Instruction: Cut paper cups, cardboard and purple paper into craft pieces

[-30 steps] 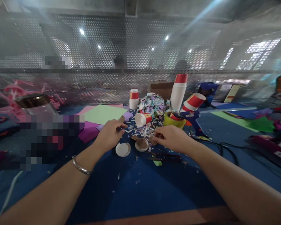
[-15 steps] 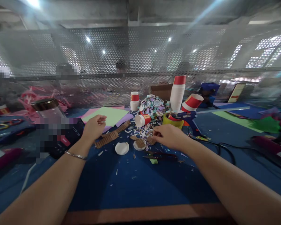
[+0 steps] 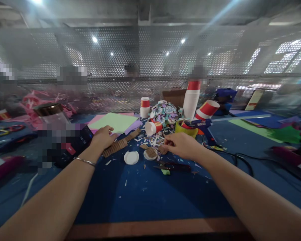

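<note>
My left hand [image 3: 104, 138] is open, its fingers reaching over the near edge of the coloured paper sheets [image 3: 115, 123]. Just beside it lies a long strip of corrugated cardboard [image 3: 119, 146]. My right hand [image 3: 180, 144] is closed, its fingertips pinching a small piece of brown cardboard [image 3: 162, 149] close to the table. Between the hands are two white paper discs: a bare one [image 3: 131, 158] and another [image 3: 147, 156] with a brown cardboard piece [image 3: 152, 153] on top. Dark-handled snips [image 3: 174, 166] lie below my right hand.
A heap of paper cutouts [image 3: 165, 112] and scraps stands ahead, with a tipped paper cup [image 3: 153, 128] and a tall cup stack [image 3: 191, 100]. At right are a blue glue gun [image 3: 204, 129], a yellow tape roll [image 3: 185, 130] and a black cable [image 3: 237, 155]. A phone [image 3: 73, 147] leans at left.
My left hand has moved slightly right and down, from above the table to the paper's edge by the cardboard strip. My right hand stays almost where it was.
</note>
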Available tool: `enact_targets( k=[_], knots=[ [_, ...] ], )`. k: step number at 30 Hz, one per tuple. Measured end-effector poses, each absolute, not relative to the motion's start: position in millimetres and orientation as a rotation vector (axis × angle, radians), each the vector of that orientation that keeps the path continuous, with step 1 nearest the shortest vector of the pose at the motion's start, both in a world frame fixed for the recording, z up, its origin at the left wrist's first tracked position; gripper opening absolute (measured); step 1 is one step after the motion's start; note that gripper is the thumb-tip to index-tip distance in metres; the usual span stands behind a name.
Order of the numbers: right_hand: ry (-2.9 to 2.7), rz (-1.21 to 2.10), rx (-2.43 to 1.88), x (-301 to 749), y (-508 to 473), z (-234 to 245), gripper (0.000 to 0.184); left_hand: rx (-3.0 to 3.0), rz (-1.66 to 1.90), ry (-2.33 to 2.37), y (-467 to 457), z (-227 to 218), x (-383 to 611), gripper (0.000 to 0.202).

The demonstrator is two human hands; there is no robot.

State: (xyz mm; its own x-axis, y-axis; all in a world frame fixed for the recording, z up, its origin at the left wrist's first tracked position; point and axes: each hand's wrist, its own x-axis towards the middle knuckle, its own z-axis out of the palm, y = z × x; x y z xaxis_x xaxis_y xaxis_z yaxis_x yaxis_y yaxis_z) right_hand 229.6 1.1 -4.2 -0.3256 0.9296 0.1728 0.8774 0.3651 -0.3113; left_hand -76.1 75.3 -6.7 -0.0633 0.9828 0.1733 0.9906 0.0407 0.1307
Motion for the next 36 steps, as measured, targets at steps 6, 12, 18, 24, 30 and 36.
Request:
enact_targets(
  k=[6,12,18,24,30,36],
  knots=[
    [-2.329,0.26,-1.557,228,1,-7,0.015,-2.11,-0.246,-2.203,73,-8,-74,0.034],
    [-2.345,0.297,-1.516,227,1,-10,0.016,-2.122,-0.312,-2.16,63,-6,-66,0.033],
    [-2.32,0.267,-1.492,227,-2,-7,0.016,-2.097,-0.641,-2.075,52,6,-59,0.027],
    [-2.244,0.188,-1.402,226,-4,-1,0.018,-2.175,-1.155,-1.961,40,24,-52,0.033],
    [-2.049,-0.017,-1.15,221,-16,5,0.017,-2.702,-1.38,-2.021,27,22,-40,0.034],
    [-2.179,-0.296,-1.121,222,-19,6,0.019,-3.006,-1.291,-2.259,20,26,-48,0.04]
  ],
)
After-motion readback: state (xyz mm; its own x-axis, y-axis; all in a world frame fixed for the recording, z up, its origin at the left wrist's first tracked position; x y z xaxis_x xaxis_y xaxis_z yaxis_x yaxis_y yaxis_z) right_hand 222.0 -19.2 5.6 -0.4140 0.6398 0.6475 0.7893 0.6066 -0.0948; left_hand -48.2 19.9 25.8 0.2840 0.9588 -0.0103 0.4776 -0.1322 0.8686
